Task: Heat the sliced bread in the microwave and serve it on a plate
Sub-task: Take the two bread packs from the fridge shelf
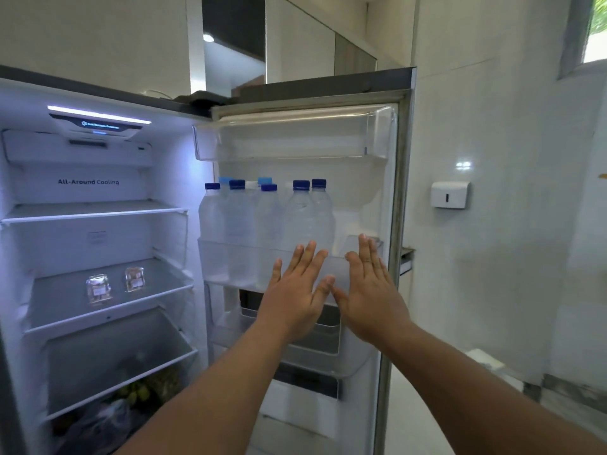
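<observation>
Both hands, left [294,295] and right [369,287], extended with fingers straight.

Two hands [292,290], about eight water bottles [269,224] in the door, two small packets [98,288] on a shelf.

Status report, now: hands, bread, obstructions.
Left hand and right hand open, empty, raised before the fridge door bin. No bread in view. Water bottles fill that bin; two small packs on a shelf.
</observation>
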